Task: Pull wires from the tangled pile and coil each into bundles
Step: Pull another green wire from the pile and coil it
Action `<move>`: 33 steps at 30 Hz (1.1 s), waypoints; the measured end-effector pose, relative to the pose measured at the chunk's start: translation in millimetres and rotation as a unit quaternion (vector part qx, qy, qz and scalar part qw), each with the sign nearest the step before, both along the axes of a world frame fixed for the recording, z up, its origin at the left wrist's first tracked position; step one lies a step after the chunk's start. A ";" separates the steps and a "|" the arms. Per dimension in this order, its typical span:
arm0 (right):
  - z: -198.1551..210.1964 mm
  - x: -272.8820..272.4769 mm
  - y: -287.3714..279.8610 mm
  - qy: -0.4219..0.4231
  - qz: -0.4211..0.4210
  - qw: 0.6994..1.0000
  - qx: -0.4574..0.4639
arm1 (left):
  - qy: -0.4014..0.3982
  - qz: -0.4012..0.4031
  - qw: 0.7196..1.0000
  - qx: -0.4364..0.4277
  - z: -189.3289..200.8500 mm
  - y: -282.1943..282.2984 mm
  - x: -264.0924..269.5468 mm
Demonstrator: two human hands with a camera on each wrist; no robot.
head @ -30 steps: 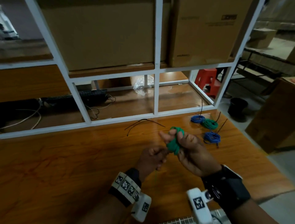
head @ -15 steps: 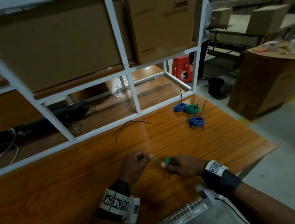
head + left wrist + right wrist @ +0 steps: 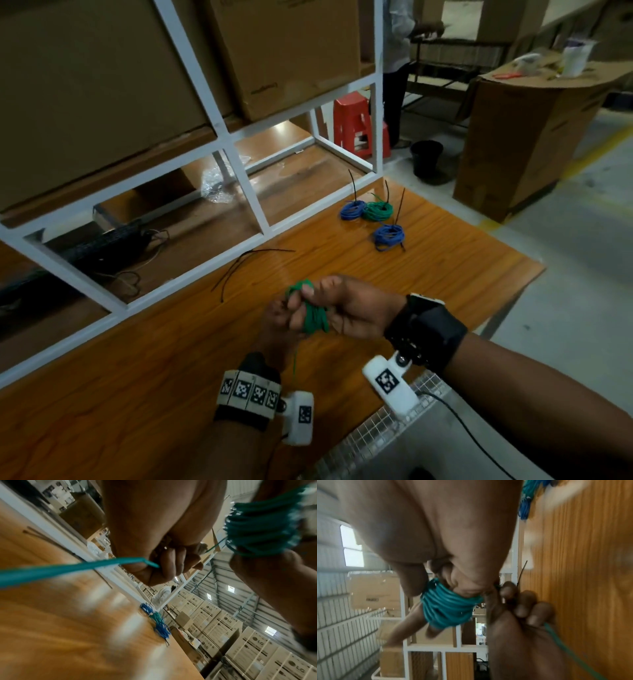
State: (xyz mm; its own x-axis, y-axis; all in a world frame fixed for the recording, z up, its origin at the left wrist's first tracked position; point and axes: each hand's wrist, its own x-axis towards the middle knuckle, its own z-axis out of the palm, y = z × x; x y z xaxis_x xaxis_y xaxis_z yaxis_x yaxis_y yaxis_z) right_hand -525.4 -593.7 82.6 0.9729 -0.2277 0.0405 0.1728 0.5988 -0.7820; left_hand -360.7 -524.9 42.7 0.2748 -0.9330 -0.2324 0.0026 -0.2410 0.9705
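Observation:
A green wire coil (image 3: 311, 317) is wound round the fingers of my right hand (image 3: 346, 308), whose thumb presses on it; the right wrist view shows the same coil (image 3: 448, 608) close up. My left hand (image 3: 279, 317) is right beside it, fingers curled round the loose green strand (image 3: 68, 568), which trails down toward my wrist (image 3: 294, 363). Both hands are above the wooden table (image 3: 137, 394). Three tied bundles lie at the far right of the table: blue (image 3: 352, 209), green (image 3: 377, 210) and blue (image 3: 388, 235).
Loose black zip ties (image 3: 246, 260) lie ahead of my hands. A white metal rack (image 3: 239, 164) with cardboard boxes stands behind the table. A white wire basket (image 3: 376, 428) is at the near edge. Beyond the right edge are a red stool (image 3: 356, 126), a black bucket (image 3: 426, 159) and a standing person (image 3: 397, 51).
My hands were lower and slightly apart with a short strand stretched between them; they have now risen and come together at the coil. The view has swung to the right.

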 end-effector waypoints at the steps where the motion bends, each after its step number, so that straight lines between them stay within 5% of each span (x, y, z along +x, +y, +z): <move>1: 3.6 3.4 -3.4 -0.022 -0.033 0.998 0.046 | -0.008 -0.005 1.000 0.012 -4.1 2.6 -6.8; 3: 8.0 7.9 -12.0 -0.026 -0.137 0.986 0.095 | -0.054 -0.016 0.998 0.018 -8.9 8.4 -22.6; 5: 0.3 9.8 -23.2 0.020 -0.285 0.958 -0.017 | -0.014 -0.037 0.999 0.018 -17.0 15.8 -35.0; 6: -5.5 9.7 -28.9 0.064 -0.351 0.924 -0.135 | -0.003 -0.039 0.999 0.014 -23.5 20.1 -37.5; 8: -21.5 5.3 -39.6 0.162 -0.420 0.808 -0.380 | -0.031 -0.027 0.999 0.010 -34.1 29.6 -38.6; 10: -35.5 -3.8 -45.8 0.239 -0.378 0.696 -0.562 | -0.070 -0.003 0.997 0.010 -36.5 35.6 -34.1; 13: -40.7 -23.3 -41.2 0.279 -0.190 0.643 -0.687 | -0.133 0.053 0.990 -0.006 -29.7 39.7 -11.1; 15: -32.2 -32.3 -30.6 0.291 -0.096 0.664 -0.682 | -0.175 0.043 0.984 -0.004 -20.4 42.0 6.4; 18: -19.5 -36.5 -13.7 0.340 0.045 0.747 -0.570 | -0.282 0.003 0.959 0.002 -0.4 42.2 18.0; 21: -15.7 -33.7 -3.8 0.299 0.121 0.800 -0.506 | -0.324 -0.007 0.945 -0.041 21.0 29.7 19.2; 28: -22.2 -18.6 7.9 0.085 -0.006 0.976 -0.201 | -0.075 0.032 0.996 -0.037 -9.4 13.6 15.1; 33: -19.9 -8.5 -0.5 0.032 -0.178 0.982 -0.053 | -0.012 -0.005 1.000 -0.011 -34.4 27.6 -16.5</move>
State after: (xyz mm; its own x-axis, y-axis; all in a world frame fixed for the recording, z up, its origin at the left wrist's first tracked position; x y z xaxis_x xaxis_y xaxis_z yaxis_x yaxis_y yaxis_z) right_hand -533.8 -594.2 62.7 0.8332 -0.5525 0.0228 0.3047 0.4244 -0.8527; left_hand -377.2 -497.3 8.2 0.2710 -0.9404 -0.2055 -0.0229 -0.2197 0.9753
